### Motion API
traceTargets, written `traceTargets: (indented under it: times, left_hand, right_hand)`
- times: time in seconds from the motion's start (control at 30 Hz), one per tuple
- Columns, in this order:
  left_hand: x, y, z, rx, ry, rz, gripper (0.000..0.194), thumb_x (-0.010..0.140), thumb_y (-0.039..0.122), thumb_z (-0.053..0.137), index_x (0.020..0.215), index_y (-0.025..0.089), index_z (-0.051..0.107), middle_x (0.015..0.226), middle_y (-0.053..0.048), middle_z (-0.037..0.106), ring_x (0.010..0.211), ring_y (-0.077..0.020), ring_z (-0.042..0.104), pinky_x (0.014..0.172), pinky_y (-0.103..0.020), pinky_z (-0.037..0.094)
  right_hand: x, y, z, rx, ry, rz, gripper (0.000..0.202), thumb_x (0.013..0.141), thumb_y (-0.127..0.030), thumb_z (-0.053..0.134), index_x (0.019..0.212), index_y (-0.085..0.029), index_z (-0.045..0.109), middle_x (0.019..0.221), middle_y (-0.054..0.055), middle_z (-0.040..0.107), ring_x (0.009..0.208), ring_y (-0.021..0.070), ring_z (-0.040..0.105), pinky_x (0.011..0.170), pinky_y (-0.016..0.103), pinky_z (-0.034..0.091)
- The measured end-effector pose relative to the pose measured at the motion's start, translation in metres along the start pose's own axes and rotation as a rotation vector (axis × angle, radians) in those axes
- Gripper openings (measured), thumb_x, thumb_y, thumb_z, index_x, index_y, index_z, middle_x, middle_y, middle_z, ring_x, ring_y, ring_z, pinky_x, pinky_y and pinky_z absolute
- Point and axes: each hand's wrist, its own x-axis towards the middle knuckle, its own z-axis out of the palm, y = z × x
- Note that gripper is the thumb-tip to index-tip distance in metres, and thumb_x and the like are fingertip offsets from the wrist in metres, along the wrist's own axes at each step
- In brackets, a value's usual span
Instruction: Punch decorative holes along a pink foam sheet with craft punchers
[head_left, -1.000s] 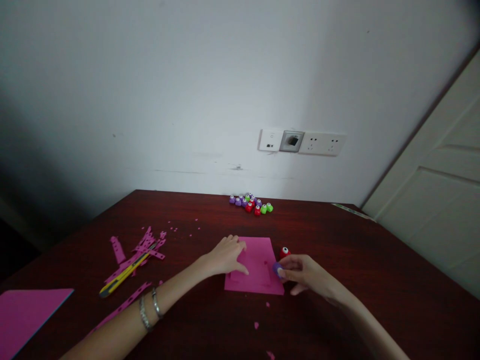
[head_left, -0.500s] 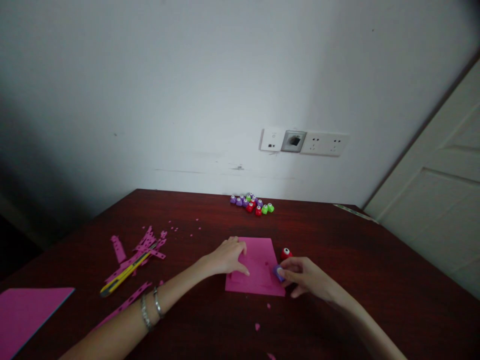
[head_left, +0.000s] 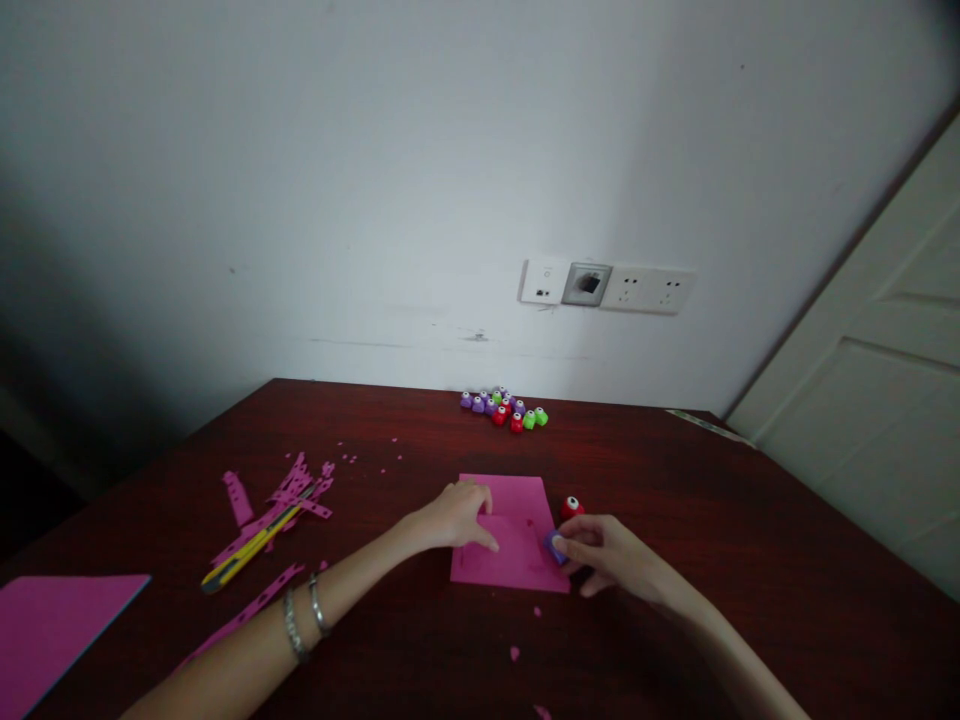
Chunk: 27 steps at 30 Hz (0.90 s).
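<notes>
A pink sheet [head_left: 510,560] lies flat on the dark red-brown table, with a smaller pink piece seemingly on top and a small dark mark toward its right side. Over the sheet's left edge rests my left hand [head_left: 459,518], thumb and fingers apart. My right hand [head_left: 606,552] pinches a small purple craft punch [head_left: 556,546] at the sheet's right edge. Just beyond that hand stands a red craft punch [head_left: 572,507] with a white and black top, partly covered by my fingers.
Near the wall sits a cluster of purple, red and green punches [head_left: 501,412]. On the left, a yellow utility knife [head_left: 251,552] lies among punched pink strips [head_left: 238,498]. A larger pink sheet [head_left: 64,635] occupies the near left corner; small scraps [head_left: 514,654] are scattered about.
The purple punch has shifted very slightly left onto the sheet's edge along with my right fingers. My left hand keeps its place on the sheet.
</notes>
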Motion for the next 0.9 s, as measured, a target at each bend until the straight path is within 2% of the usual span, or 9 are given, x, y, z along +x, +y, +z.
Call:
traceTargets:
  times: [0.1, 0.27, 0.63, 0.9]
  left_hand:
    - [0.0, 0.0, -0.001, -0.051, 0.031, 0.017, 0.04, 0.053, 0.04, 0.077, 0.081, 0.017, 0.059, 0.087, -0.005, 0.059, 0.081, -0.021, 0.054, 0.066, -0.028, 0.039]
    - [0.004, -0.002, -0.002, -0.297, 0.016, 0.075, 0.015, 0.064, 0.028, 0.066, 0.067, 0.014, 0.061, 0.064, -0.001, 0.06, 0.061, -0.0127, 0.053, 0.056, -0.022, 0.038]
    - [0.006, -0.006, -0.014, -0.716, -0.026, 0.059, 0.02, 0.063, 0.028, 0.066, 0.073, 0.011, 0.069, 0.067, -0.005, 0.066, 0.06, -0.0117, 0.054, 0.059, -0.023, 0.04]
    - [0.006, -0.002, -0.015, -0.799, 0.009, -0.01, 0.021, 0.061, 0.028, 0.068, 0.072, 0.01, 0.07, 0.066, -0.005, 0.066, 0.058, -0.0108, 0.053, 0.058, -0.023, 0.038]
  right_hand:
    - [-0.002, -0.003, 0.0, -0.008, 0.005, 0.007, 0.042, 0.069, -0.051, 0.064, 0.085, -0.013, 0.06, 0.073, 0.003, 0.062, 0.068, 0.0133, 0.062, 0.048, 0.019, 0.053]
    - [0.0, -0.002, 0.0, 0.003, 0.005, 0.0, 0.045, 0.068, -0.053, 0.064, 0.085, -0.012, 0.059, 0.075, 0.004, 0.062, 0.07, 0.0143, 0.063, 0.049, 0.019, 0.053]
    - [0.002, -0.002, -0.001, 0.078, 0.028, -0.002, 0.044, 0.069, -0.052, 0.065, 0.087, -0.011, 0.06, 0.08, 0.008, 0.064, 0.08, 0.0195, 0.065, 0.054, 0.022, 0.055]
    - [0.001, -0.002, 0.0, 0.172, 0.012, -0.014, 0.04, 0.071, -0.047, 0.067, 0.089, -0.011, 0.061, 0.083, 0.007, 0.064, 0.079, 0.0174, 0.065, 0.054, 0.021, 0.055]
